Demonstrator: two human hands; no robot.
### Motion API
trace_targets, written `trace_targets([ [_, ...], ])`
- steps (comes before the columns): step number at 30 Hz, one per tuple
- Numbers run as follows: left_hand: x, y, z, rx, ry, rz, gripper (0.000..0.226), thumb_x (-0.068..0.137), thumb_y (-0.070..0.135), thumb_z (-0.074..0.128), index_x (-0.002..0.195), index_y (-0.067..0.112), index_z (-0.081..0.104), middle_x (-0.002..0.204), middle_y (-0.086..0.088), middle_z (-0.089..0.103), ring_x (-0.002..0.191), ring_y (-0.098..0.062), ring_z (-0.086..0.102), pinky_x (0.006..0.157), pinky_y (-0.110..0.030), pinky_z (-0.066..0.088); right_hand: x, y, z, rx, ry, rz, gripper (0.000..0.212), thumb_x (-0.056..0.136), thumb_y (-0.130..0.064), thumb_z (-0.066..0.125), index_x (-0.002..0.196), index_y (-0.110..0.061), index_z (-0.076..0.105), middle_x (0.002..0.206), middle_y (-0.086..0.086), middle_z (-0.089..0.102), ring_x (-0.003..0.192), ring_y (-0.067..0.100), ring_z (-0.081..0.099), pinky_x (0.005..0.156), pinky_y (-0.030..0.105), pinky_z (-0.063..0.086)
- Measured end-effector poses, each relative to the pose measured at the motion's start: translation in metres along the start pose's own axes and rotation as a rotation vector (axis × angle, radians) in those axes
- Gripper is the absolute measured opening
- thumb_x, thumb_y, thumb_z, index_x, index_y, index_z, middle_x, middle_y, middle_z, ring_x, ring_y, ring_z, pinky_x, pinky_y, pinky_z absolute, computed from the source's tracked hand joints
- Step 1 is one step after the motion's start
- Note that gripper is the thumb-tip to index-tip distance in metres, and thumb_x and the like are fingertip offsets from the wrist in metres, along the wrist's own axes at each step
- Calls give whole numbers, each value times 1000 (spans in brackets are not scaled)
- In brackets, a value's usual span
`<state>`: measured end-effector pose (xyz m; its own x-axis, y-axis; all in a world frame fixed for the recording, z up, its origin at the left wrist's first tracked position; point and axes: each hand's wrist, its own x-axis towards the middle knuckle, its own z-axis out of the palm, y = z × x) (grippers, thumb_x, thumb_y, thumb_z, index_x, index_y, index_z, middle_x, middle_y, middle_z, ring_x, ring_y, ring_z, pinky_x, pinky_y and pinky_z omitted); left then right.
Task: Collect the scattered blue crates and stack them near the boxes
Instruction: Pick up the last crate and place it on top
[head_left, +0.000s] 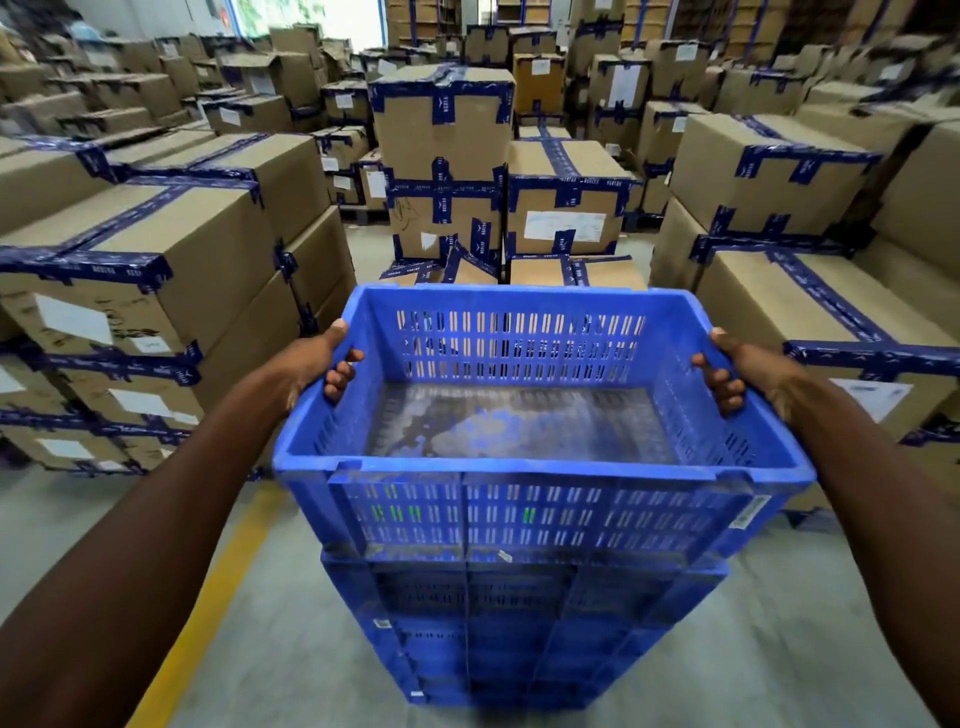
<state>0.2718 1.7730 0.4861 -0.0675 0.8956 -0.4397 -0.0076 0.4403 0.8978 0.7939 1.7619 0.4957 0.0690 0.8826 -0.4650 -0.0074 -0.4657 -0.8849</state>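
While both hands, L (311, 366) & R (748, 371), grip its rims, slotted blue crate (524, 431) tops stack (498, 639).

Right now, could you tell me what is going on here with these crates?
A person is holding the top blue crate by its two short sides, the left hand and the right hand each with fingers curled over the rim. The crate is empty and sits on, or just above, a stack of blue crates on the concrete floor. Taped cardboard boxes stand close around, and a yellow floor line runs to the left.
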Motion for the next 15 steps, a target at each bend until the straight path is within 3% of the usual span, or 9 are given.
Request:
trace_targets([
  [15,7,2,1,19,51,46,58,98,62,37,89,8,56,48,3,42,33,-9,34,32,-18,32,-3,-7,9,-33,67,0,53,102,-59,33,79,-13,47,45,-4,39,31,8,29,32,17,28],
])
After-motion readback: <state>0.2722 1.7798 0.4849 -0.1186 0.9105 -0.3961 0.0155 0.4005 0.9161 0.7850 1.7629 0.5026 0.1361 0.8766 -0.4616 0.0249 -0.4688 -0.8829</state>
